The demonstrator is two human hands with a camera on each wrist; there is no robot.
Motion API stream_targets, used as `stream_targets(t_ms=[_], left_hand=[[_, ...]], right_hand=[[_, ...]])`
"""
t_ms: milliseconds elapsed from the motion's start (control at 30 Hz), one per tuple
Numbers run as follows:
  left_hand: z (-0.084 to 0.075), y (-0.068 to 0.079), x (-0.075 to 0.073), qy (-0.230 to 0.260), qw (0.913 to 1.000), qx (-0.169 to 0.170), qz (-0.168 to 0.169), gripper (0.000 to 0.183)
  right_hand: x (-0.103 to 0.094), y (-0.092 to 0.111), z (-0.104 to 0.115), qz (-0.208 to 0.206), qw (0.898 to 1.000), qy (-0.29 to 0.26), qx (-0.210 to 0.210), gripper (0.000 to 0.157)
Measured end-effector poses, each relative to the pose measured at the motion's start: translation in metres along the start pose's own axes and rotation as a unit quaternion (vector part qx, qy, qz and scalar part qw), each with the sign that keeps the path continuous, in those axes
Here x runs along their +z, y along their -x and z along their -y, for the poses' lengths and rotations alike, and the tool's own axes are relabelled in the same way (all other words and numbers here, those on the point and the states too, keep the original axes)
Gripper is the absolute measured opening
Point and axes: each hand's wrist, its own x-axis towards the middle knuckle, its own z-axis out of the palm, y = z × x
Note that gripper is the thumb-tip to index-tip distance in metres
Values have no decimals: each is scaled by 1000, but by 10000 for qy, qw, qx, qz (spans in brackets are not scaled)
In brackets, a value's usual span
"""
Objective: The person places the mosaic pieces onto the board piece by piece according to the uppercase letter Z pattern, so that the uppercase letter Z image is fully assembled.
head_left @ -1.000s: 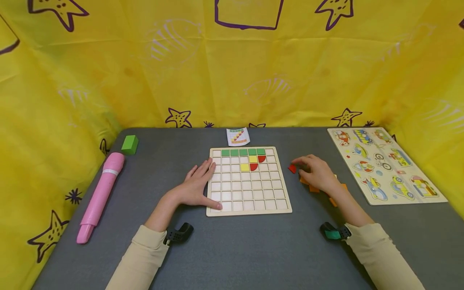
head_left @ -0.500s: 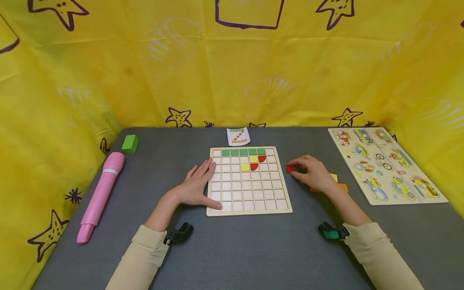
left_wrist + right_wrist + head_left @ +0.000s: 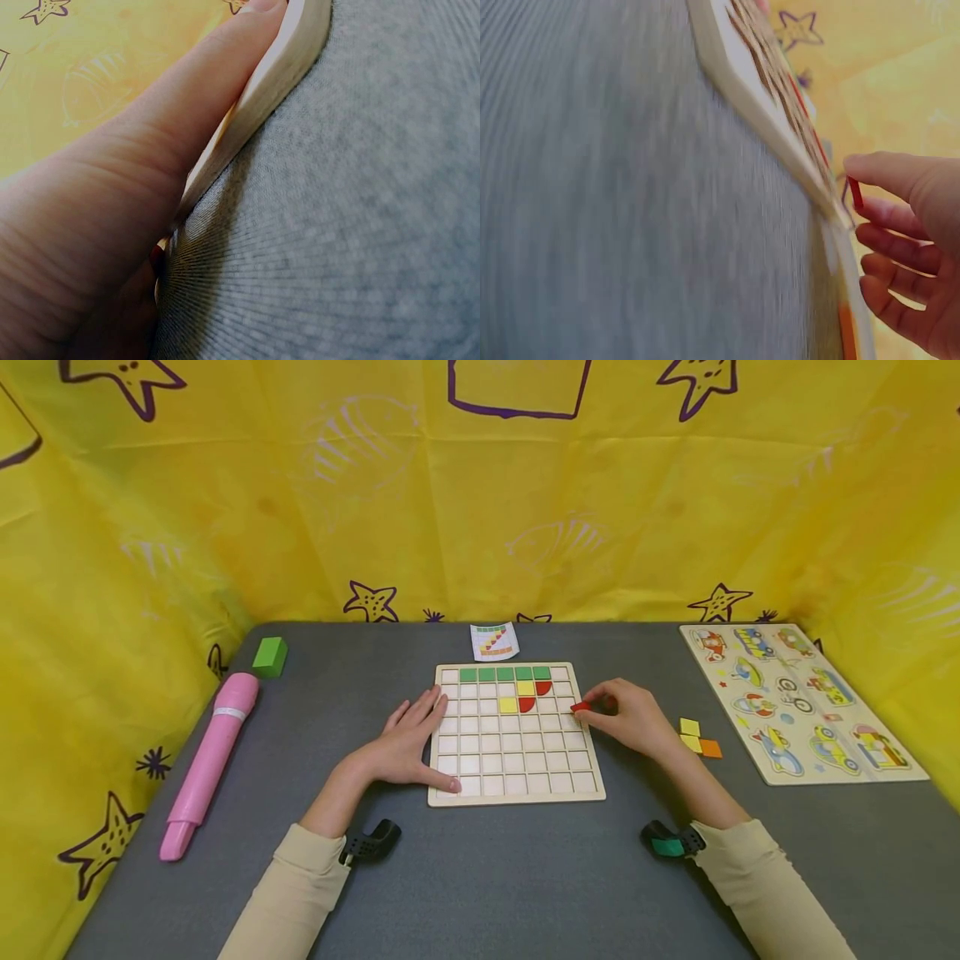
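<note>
A wooden grid board (image 3: 490, 799) lies mid-table, with a row of green tiles (image 3: 505, 674), yellow tiles (image 3: 508, 704) and red quarter-round tiles (image 3: 527, 703) in its cells. My left hand (image 3: 400, 752) rests on the board's left edge, fingers straight, thumb (image 3: 202, 82) on the near corner. Over the board's right edge, my right hand (image 3: 630, 718) pinches a small red tile (image 3: 855, 193) between thumb and fingertip. Its exact shape is partly covered by the fingers. Loose yellow tiles (image 3: 689, 727) and an orange tile (image 3: 709, 749) lie to the right of that hand.
A small picture card (image 3: 494, 642) lies behind the board. At the left are a pink microphone-shaped object (image 3: 206, 768) and a green block (image 3: 269, 657). A picture puzzle board (image 3: 798, 710) lies at the right. Yellow cloth (image 3: 480, 510) hangs around the table (image 3: 495, 893).
My right hand has picked up the red tile from the table and moved it left to the board's edge. Yellow tiles beside it have come into view. The left hand has stayed put.
</note>
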Motion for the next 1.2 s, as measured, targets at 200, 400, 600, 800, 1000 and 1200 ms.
stream_targets(t_ms=[200, 400, 600, 800, 1000, 1200], left_hand=[[0, 0, 0, 16, 10000, 32, -22, 130], [1, 0, 0, 8, 10000, -8, 19, 131], [1, 0, -1, -39, 9999, -103, 85, 132], [1, -1, -1, -95, 9997, -166, 181, 130], [1, -1, -1, -94, 9998, -100, 153, 129], [1, -1, -1, -79, 9999, -56, 139, 130]], right_hand=[[14, -8, 24, 266, 9991, -253, -211, 29], [29, -15, 48, 460, 9951, -526, -704, 24], [42, -22, 59, 609, 9922, -427, -1002, 24], [46, -24, 63, 773, 9877, -499, -1267, 22], [49, -24, 65, 852, 9830, -588, -1518, 25], [50, -24, 65, 784, 9840, -651, -1459, 21]])
